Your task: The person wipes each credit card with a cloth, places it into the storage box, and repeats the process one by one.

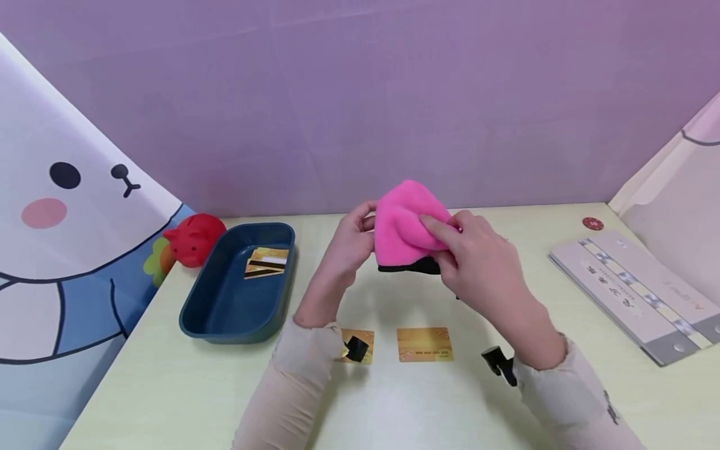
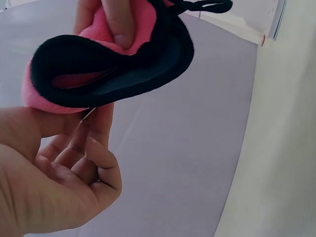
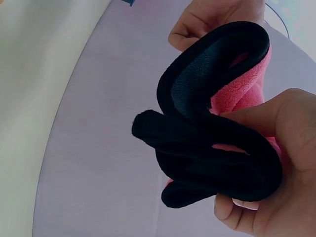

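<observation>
Above the table, my right hand grips a fuzzy pink cloth mitt with its thumb and fingers. The mitt is folded; its black-trimmed opening and a black loop show in the wrist views. My left hand is at the mitt's left side, fingers bent. Between those fingers shows the thin edge of a card, mostly hidden by the mitt. On the table below lie two gold cards, one in full sight and one partly behind my left wrist.
A dark blue tray at left holds several gold cards. Beside it stands a red piggy bank. A grey-white box or folder lies at right, with a red chip behind it. A purple cloth wall bounds the back.
</observation>
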`<state>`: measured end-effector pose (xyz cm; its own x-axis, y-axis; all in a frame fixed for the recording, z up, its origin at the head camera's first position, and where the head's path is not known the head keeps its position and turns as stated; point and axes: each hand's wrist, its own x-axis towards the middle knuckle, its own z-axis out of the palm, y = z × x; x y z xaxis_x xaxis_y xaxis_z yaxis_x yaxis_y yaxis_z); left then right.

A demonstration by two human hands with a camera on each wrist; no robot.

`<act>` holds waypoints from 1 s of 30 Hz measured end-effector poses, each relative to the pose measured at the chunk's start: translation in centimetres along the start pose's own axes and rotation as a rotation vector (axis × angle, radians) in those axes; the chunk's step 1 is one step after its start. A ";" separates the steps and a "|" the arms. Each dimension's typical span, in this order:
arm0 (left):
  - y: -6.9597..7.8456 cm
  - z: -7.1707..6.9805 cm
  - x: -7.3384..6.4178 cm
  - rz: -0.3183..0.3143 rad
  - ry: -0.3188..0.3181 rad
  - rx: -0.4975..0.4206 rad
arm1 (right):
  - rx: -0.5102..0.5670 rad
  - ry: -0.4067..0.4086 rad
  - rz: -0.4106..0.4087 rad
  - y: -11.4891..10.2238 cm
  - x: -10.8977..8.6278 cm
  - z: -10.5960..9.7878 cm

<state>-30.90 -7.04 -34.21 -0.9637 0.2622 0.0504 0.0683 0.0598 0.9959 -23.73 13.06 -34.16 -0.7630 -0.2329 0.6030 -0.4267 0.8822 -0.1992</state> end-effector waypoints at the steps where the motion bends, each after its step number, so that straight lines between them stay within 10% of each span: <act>1: 0.0 -0.1 0.0 -0.003 -0.006 0.005 | -0.004 -0.008 0.009 0.0 0.0 0.0; 21: 0.3 -2.6 0.2 -0.034 -0.050 -0.089 | -0.014 -0.062 0.234 2.8 0.3 -2.3; 30: 0.4 -3.2 0.2 -0.005 -0.015 -0.121 | -0.017 0.081 0.255 4.4 0.0 -2.9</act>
<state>-31.88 -10.01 -33.60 -0.9599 0.2767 0.0447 0.0306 -0.0552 0.9980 -24.19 18.11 -32.85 -0.8032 0.0308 0.5950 -0.2169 0.9150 -0.3401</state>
